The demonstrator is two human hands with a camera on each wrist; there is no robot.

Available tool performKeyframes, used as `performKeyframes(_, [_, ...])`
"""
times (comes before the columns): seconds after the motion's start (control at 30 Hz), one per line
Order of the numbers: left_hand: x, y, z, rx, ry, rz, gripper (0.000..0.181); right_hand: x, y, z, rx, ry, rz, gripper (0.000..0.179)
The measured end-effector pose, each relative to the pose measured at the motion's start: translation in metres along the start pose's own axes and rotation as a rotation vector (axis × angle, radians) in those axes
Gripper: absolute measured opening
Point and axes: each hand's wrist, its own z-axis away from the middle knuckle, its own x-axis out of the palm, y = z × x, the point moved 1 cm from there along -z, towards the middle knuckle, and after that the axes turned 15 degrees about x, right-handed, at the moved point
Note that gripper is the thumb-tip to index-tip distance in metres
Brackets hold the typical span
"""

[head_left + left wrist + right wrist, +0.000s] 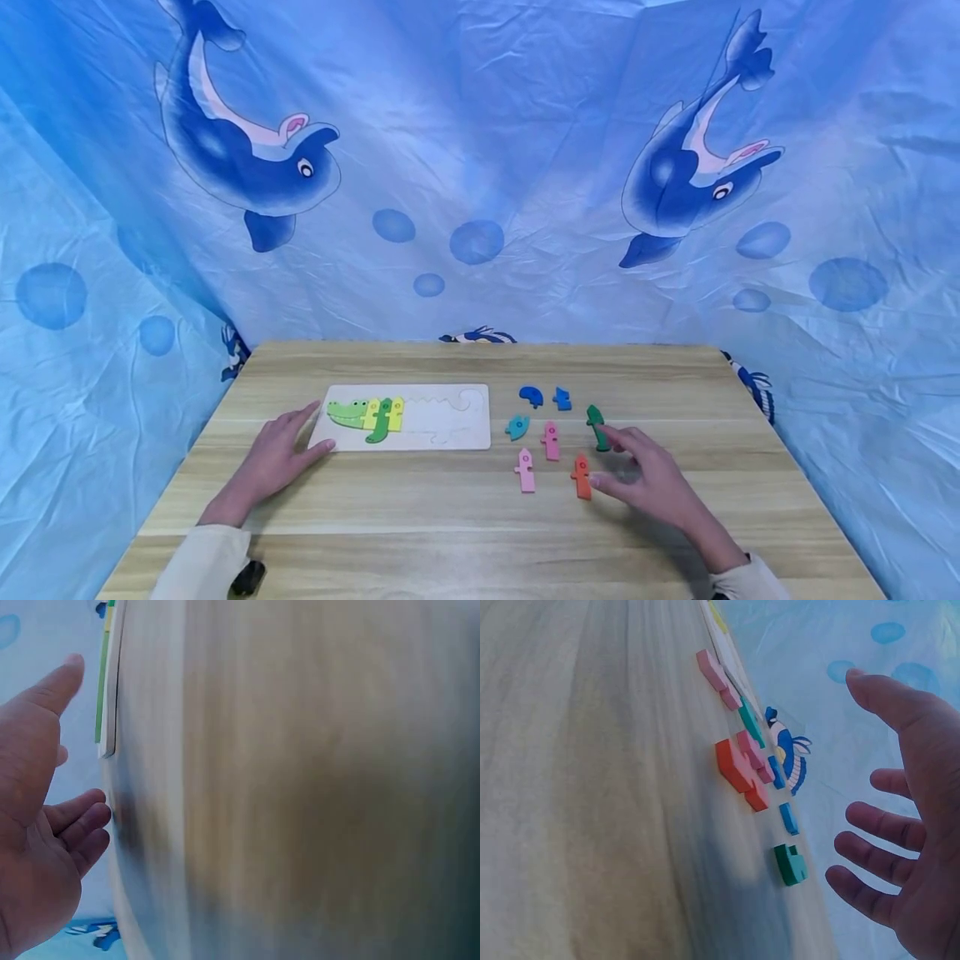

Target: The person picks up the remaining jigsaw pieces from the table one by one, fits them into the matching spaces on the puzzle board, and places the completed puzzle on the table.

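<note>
A white puzzle board (450, 433) lies on the table with a crocodile outline; its left part is filled by a light green head (347, 412), yellow pieces (397, 414) and a green leg piece (381, 423). My left hand (277, 454) is at the board's left end, fingers spread, holding nothing. On the right, my right hand (648, 475) hovers with thumb and fingers apart, nearest to a dark green piece (597, 429) and an orange piece (582, 477). In the right wrist view its palm (937, 847) holds nothing.
Between board and right hand lie two pink pieces (551, 442), a teal piece (517, 427), a dark blue curved piece (531, 396) and a blue piece (562, 399). A blue dolphin-print cloth (480, 167) surrounds the wooden table (420, 533).
</note>
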Motion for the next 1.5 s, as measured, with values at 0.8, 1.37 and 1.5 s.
performKeyframes(0.8, [0.005, -0.008, -0.010, -0.052, -0.020, 0.089, 0.082, 0.015, 0.013, -0.003, 0.118, -0.103, -0.031, 0.083])
performKeyframes(1.37, [0.013, -0.016, -0.014, -0.053, -0.011, 0.102, 0.075, 0.028, 0.021, -0.006, 0.184, -0.185, -0.060, 0.087])
performKeyframes(1.5, [0.011, -0.016, -0.015, -0.061, -0.015, 0.113, 0.076, 0.030, 0.021, -0.010, 0.207, -0.209, -0.048, 0.087])
